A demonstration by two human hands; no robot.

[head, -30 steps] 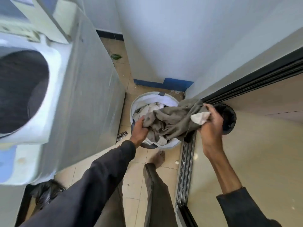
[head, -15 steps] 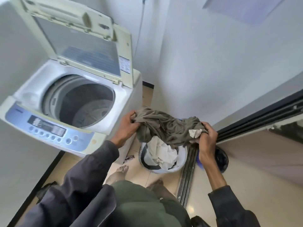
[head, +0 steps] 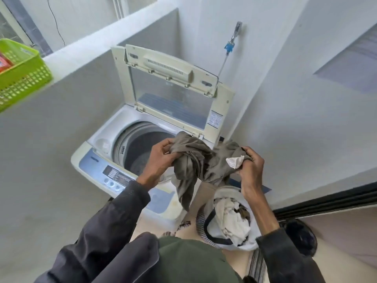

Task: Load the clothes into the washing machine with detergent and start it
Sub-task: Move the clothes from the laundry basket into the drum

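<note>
Olive-grey garment, up out of the basket in the last sec, now hangs by the washer drum rim, L hand & R hand fingers clamped on it, so prob. ready to drop in.

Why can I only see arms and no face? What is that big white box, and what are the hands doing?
The camera sits on the person's head and looks down, so you see only their arms. The white box is a washing machine with its lid up. The left hand and the right hand grip a grey-brown garment in the air by the open tub. Below the right hand stands a laundry basket with more clothes in it.
</note>
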